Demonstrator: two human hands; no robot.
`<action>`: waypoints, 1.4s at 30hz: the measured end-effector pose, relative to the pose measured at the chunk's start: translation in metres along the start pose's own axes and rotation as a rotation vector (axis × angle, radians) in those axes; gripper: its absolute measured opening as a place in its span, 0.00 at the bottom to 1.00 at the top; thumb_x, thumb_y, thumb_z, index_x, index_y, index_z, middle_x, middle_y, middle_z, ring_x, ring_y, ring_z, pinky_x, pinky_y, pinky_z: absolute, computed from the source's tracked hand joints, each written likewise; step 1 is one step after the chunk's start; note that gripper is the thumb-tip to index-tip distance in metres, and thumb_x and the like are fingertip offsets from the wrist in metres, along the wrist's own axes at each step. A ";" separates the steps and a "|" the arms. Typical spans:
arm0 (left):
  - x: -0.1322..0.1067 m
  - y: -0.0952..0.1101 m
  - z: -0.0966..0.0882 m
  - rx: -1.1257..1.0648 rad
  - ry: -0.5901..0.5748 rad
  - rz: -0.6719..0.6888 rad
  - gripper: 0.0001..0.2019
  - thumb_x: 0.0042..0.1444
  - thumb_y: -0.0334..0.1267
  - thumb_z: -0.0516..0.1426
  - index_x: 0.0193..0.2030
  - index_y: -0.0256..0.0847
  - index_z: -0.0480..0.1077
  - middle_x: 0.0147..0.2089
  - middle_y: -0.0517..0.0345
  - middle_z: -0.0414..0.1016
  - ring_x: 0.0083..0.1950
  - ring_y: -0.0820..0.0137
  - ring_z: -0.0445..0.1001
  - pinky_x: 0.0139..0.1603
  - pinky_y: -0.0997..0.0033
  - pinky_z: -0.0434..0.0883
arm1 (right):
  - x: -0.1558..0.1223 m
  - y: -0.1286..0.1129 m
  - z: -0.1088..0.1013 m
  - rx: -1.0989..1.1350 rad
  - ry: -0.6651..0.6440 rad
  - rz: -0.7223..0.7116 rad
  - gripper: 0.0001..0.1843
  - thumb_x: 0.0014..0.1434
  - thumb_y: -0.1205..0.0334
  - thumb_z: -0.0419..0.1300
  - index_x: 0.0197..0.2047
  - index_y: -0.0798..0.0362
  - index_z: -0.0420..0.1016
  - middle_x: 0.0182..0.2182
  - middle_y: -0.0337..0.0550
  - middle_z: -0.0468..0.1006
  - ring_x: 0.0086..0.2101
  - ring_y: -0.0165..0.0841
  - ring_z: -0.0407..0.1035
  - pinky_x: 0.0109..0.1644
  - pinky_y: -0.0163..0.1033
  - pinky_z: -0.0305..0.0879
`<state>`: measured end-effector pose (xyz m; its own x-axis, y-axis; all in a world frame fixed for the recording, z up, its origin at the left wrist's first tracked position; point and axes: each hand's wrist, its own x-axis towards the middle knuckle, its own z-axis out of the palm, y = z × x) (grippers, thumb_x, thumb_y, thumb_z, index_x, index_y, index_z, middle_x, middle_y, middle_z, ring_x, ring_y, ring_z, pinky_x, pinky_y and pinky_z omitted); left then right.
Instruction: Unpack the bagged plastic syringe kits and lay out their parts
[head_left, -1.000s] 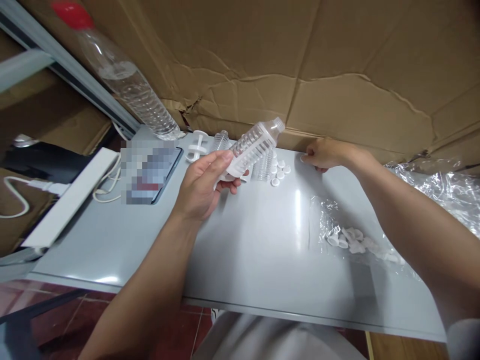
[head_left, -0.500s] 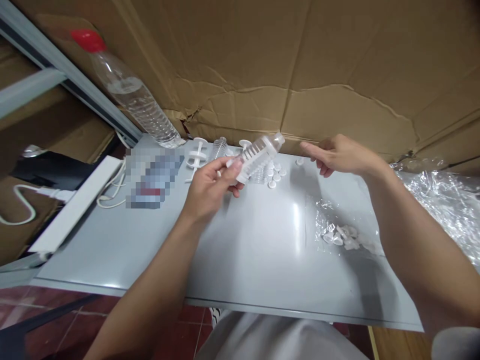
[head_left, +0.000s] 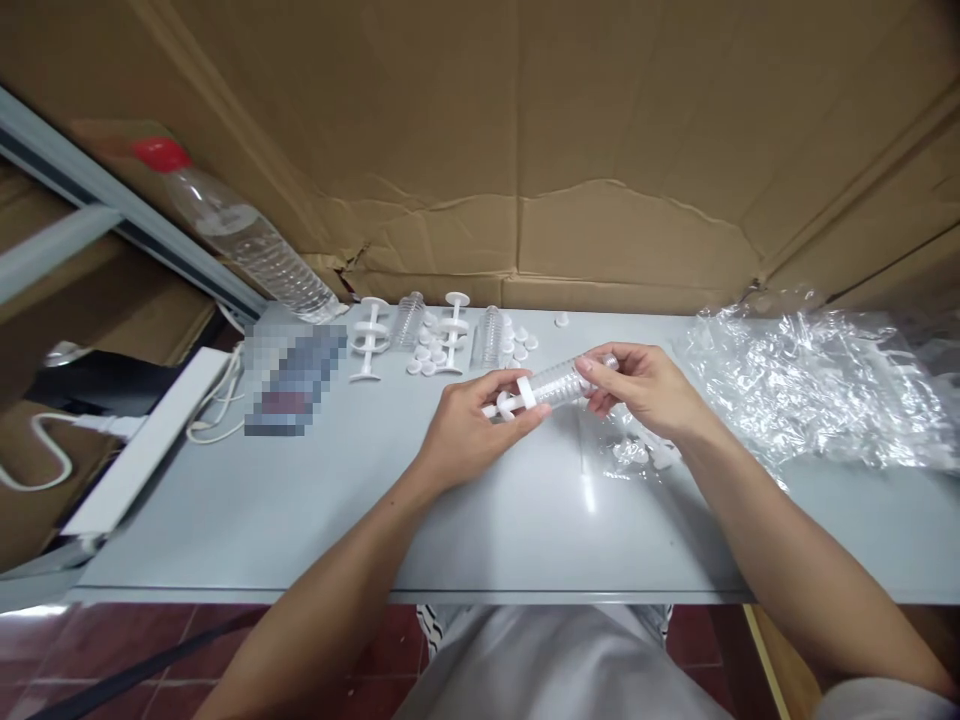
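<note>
creased brown cardboard (head_left: 637,130) stands behind a glossy grey table (head_left: 300,530) above red floor tiles (head_left: 360,640).

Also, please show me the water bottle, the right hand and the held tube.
Water bottle (head_left: 261,250), head view: its clear body.
Right hand (head_left: 649,388), head view: its middle.
Held tube (head_left: 555,382), head view: ribbed side.

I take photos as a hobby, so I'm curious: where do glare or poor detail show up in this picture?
Head view, near the middle: a white streak of glare on the gray tabletop; head view, right: bright glints scattered over the crumpled clear plastic; head view, left: blocky pixels hide a flat item; head view, center: ridges show on the held clear tube.
</note>
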<state>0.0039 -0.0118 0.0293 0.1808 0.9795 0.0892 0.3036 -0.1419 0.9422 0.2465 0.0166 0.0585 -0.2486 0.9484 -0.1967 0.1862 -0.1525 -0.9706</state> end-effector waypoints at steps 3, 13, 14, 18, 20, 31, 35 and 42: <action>-0.002 0.001 0.002 -0.065 -0.030 -0.082 0.23 0.56 0.53 0.70 0.53 0.42 0.80 0.40 0.55 0.83 0.38 0.66 0.79 0.40 0.68 0.76 | -0.002 0.001 -0.003 0.020 -0.005 -0.001 0.24 0.53 0.39 0.76 0.38 0.52 0.83 0.27 0.37 0.78 0.25 0.27 0.73 0.32 0.33 0.73; -0.001 -0.009 -0.008 -0.072 -0.112 -0.114 0.27 0.59 0.52 0.69 0.62 0.46 0.75 0.53 0.50 0.82 0.51 0.61 0.81 0.50 0.66 0.76 | 0.009 0.013 -0.024 0.227 0.178 0.056 0.30 0.45 0.40 0.80 0.39 0.52 0.76 0.28 0.39 0.80 0.25 0.29 0.74 0.31 0.36 0.75; -0.001 -0.010 -0.010 -0.061 -0.087 -0.106 0.26 0.59 0.52 0.69 0.61 0.46 0.76 0.54 0.51 0.82 0.52 0.61 0.80 0.53 0.66 0.76 | 0.009 0.013 -0.028 0.235 0.206 0.053 0.29 0.45 0.41 0.80 0.38 0.52 0.76 0.28 0.40 0.80 0.25 0.29 0.74 0.32 0.37 0.76; 0.003 -0.007 -0.022 -0.082 0.052 -0.100 0.23 0.59 0.53 0.69 0.56 0.45 0.77 0.49 0.53 0.82 0.49 0.64 0.80 0.54 0.65 0.76 | 0.007 0.009 -0.043 0.308 0.310 0.020 0.24 0.46 0.47 0.81 0.41 0.49 0.81 0.32 0.38 0.79 0.33 0.32 0.80 0.44 0.40 0.82; 0.005 -0.005 -0.027 -0.198 0.088 -0.126 0.23 0.59 0.53 0.69 0.56 0.45 0.75 0.46 0.53 0.83 0.46 0.64 0.81 0.49 0.65 0.78 | 0.008 0.007 -0.049 0.351 0.309 0.008 0.25 0.45 0.50 0.81 0.43 0.47 0.81 0.34 0.36 0.78 0.36 0.34 0.82 0.50 0.43 0.83; 0.016 0.006 -0.025 -0.366 0.073 -0.231 0.22 0.56 0.49 0.72 0.50 0.43 0.71 0.44 0.54 0.84 0.48 0.63 0.84 0.52 0.64 0.78 | 0.053 -0.009 -0.058 0.068 0.202 0.086 0.15 0.49 0.60 0.77 0.34 0.51 0.77 0.34 0.45 0.78 0.33 0.33 0.74 0.46 0.44 0.81; 0.041 0.026 -0.017 -0.159 0.042 -0.157 0.21 0.55 0.52 0.72 0.45 0.43 0.73 0.39 0.57 0.83 0.39 0.67 0.81 0.44 0.68 0.77 | 0.075 -0.003 -0.047 -0.156 0.156 0.169 0.13 0.50 0.63 0.76 0.29 0.51 0.74 0.29 0.43 0.76 0.29 0.31 0.70 0.38 0.41 0.76; 0.115 0.034 0.010 0.223 0.138 -0.036 0.15 0.59 0.52 0.66 0.36 0.42 0.73 0.38 0.56 0.81 0.38 0.65 0.79 0.44 0.64 0.75 | 0.082 0.008 -0.032 -0.260 0.142 0.147 0.18 0.54 0.58 0.75 0.23 0.51 0.71 0.25 0.41 0.72 0.27 0.30 0.67 0.34 0.39 0.72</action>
<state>0.0449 0.0942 0.0685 0.0418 0.9925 0.1149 0.5093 -0.1201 0.8522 0.2583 0.1026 0.0387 -0.0697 0.9536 -0.2928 0.4512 -0.2317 -0.8618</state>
